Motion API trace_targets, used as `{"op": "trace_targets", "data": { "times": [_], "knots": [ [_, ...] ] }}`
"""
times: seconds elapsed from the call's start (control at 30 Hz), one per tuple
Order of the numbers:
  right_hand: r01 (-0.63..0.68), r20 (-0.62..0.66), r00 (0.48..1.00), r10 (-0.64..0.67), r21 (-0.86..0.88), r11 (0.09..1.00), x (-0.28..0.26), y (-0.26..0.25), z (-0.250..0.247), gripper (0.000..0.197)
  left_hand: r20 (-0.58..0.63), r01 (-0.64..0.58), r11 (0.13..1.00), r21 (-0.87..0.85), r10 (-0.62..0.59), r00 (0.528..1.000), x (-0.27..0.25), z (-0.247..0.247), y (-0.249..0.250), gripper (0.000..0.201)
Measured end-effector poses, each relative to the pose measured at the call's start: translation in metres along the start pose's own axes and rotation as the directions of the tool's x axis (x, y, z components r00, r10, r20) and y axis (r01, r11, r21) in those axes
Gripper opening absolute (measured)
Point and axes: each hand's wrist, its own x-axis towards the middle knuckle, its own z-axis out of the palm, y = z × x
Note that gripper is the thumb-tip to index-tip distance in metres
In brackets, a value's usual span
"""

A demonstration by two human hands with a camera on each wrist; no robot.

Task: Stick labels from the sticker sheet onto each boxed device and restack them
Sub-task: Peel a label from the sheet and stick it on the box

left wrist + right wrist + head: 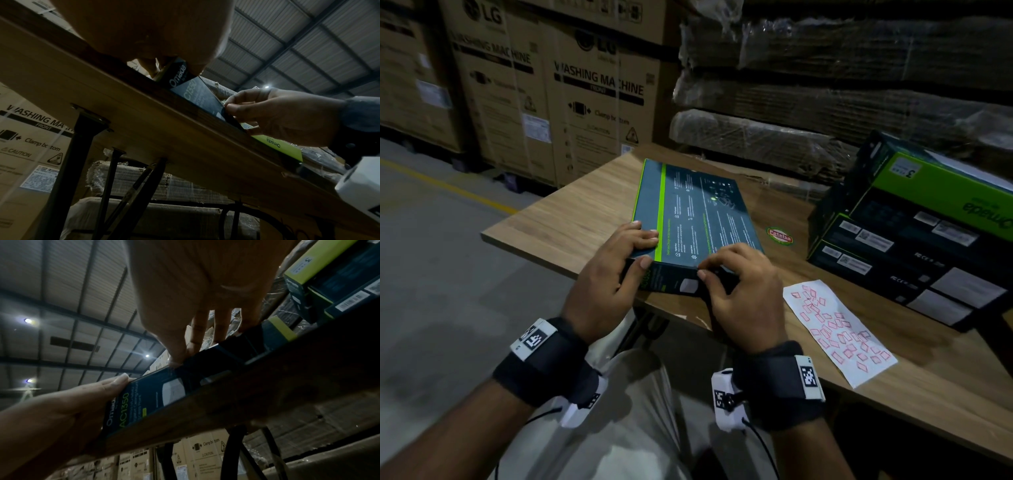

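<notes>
Your left hand grips the near-left corner of the flat dark box, fingers laid on its top face and thumb hooked over the near edge. The box lies flat on the wooden counter, its near side hanging just past the counter's front edge, a green stripe running along its left side. Your right hand is on the near edge too, thumb and forefinger pinched together against the front side of the box, the other fingers curled on the top face; whether a label sits under that pinch, I cannot tell. From the right wrist view that front side reads "AC1350". The sticker sheet, white with pink labels, lies flat on the counter just right of your right hand. Beyond it, at the far right, stands the stack of boxes, dark with green panels. A small round sticker sits on the counter between the flat box and the stack.
</notes>
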Motion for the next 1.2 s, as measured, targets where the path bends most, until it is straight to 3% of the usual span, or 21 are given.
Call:
{"op": "trace_targets", "data": {
  "times": [0.43, 0.6, 0.67, 0.73, 0.83, 0.97, 1.07, 1.2],
  "knots": [
    [0.025, 0.068, 0.998, -0.018, -0.104, 0.994, 0.002, -0.004, -0.001, 0.013, 0.003, 0.002, 1.000, -0.015, -0.001, 1.000, 0.001, -0.001, -0.001, 0.031],
    [0.007, 0.083, 0.997, 0.000, -0.087, 0.996, 0.000, -0.002, -0.003, 0.029, -0.007, 0.018, 1.000, -0.014, -0.018, 1.000, -0.001, 0.000, 0.001, 0.030],
    [-0.028, 0.029, 0.999, 0.027, 0.038, 0.999, -0.002, -0.002, -0.007, 0.030, -0.006, 0.033, 0.996, 0.084, -0.033, 0.999, 0.002, -0.002, 0.006, 0.031],
    [-0.074, -0.014, 0.997, 0.077, 0.150, 0.986, -0.002, -0.001, -0.013, 0.033, 0.016, 0.035, 0.954, 0.299, -0.042, 0.999, 0.007, -0.003, 0.015, 0.039],
    [-0.054, -0.016, 0.998, 0.056, 0.112, 0.992, -0.002, 0.006, -0.017, 0.027, 0.054, -0.008, 0.906, 0.423, -0.016, 0.998, 0.014, 0.006, 0.028, 0.045],
    [0.008, -0.035, 0.999, -0.006, 0.050, 0.999, -0.005, 0.014, -0.012, 0.014, 0.085, -0.051, 0.923, 0.383, 0.020, 0.996, 0.020, 0.018, 0.026, 0.045],
    [0.029, -0.062, 0.998, -0.028, 0.022, 0.999, -0.005, 0.015, -0.006, 0.004, 0.034, -0.041, 0.956, 0.292, 0.032, 0.999, 0.019, 0.023, 0.022, 0.041],
    [0.045, -0.038, 0.998, -0.046, -0.037, 0.998, -0.002, 0.018, -0.002, 0.010, 0.025, -0.044, 0.966, 0.256, 0.039, 0.999, 0.017, 0.024, 0.022, 0.036]
  ]
}}
